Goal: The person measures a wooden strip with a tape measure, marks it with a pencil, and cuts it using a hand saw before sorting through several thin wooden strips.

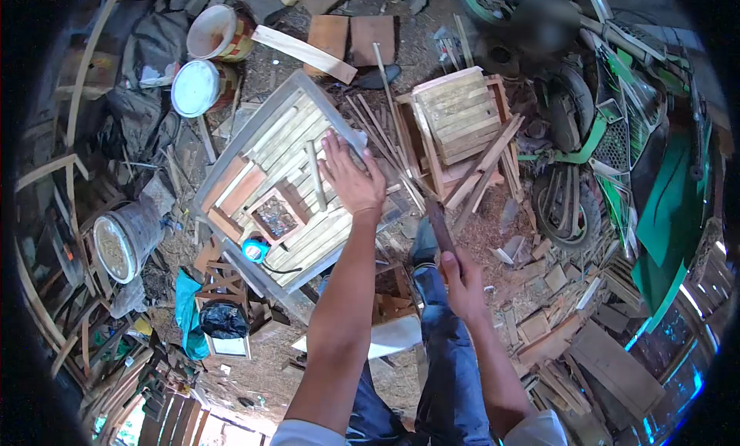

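My left hand (356, 180) lies with fingers stretched out on the right part of a slatted wooden tabletop (270, 149) with a grey frame. Just left of its fingers is a pale wooden stick (316, 176). On the slats are a small wooden box (276, 217) filled with small bits, reddish wood pieces (237, 185) and a blue tape measure (255, 249). Beside the table's right corner, my right hand (462, 282) is wrapped around the lower end of a long dark stick-like piece (440, 228), which points up and away over the floor.
A slatted wooden stool (459, 111) with loose strips leaning on it stands to the right of the table. Farther right is a green motorcycle (609, 138). Several buckets (204, 89) stand at left. Wood offcuts (555, 330) and shavings cover the floor around my legs.
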{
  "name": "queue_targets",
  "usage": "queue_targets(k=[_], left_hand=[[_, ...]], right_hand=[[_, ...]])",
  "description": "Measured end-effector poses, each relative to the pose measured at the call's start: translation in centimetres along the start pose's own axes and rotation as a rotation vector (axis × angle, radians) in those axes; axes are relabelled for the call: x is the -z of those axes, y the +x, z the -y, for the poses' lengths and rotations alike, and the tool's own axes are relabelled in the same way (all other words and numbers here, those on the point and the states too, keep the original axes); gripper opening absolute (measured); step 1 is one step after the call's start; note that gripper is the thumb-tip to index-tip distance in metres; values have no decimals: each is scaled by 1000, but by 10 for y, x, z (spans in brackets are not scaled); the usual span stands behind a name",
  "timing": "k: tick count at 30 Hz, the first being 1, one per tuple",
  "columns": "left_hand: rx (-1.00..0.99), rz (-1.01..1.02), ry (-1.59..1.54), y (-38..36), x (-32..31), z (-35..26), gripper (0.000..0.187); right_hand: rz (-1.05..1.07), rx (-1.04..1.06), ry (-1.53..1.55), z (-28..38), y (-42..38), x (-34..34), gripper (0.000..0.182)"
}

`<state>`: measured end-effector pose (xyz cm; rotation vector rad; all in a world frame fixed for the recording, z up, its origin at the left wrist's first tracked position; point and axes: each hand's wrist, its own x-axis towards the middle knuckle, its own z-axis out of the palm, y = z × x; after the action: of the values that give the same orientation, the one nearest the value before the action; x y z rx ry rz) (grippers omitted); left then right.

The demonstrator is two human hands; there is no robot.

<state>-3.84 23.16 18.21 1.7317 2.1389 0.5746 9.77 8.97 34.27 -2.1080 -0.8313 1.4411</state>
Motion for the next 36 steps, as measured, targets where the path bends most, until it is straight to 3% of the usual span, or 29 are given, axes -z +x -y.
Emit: queue_targets(k=[4, 7, 9, 13, 14, 17, 18, 21, 22, 28, 30, 33, 36], left_hand=[[-149, -74, -446, -8, 17, 13, 37], [-332, 222, -266, -30, 49, 23, 32], [-428, 271, -123, -51, 57, 29, 31], [-456, 438, -60, -61, 67, 56, 32], [-417, 443, -146, -62, 71, 63, 30], [-160, 206, -409, -65, 99, 74, 31], [16, 201, -398, -68, 114, 76, 29], [294, 158, -533, -85, 135, 105, 23], [464, 159, -622, -90, 143, 106, 22], [489, 261, -719, -95, 158, 104, 23], [413, 270, -723, -93, 148, 99, 24], [404, 319, -778, -88, 140, 83, 24], [388, 387, -855, -83, 129, 50, 23]], right_hand=[[65, 115, -86, -13, 6, -5, 36], [27, 259, -228, -21, 6, -13, 34], [-96, 460, -318, -34, 11, -25, 32], [-100, 509, -342, -14, 11, -48, 25], [-71, 505, -410, -10, 12, -50, 25], [-102, 709, -435, -11, 24, -71, 26], [17, 652, -469, -8, 28, -77, 20], [-110, 772, -516, -16, 39, -118, 22], [-96, 721, -551, -24, 37, -131, 23], [-142, 728, -617, -50, 35, -170, 31], [-160, 722, -567, -49, 34, -166, 34], [-137, 741, -332, -42, 29, -140, 31], [36, 548, 137, -40, 21, -103, 28]])
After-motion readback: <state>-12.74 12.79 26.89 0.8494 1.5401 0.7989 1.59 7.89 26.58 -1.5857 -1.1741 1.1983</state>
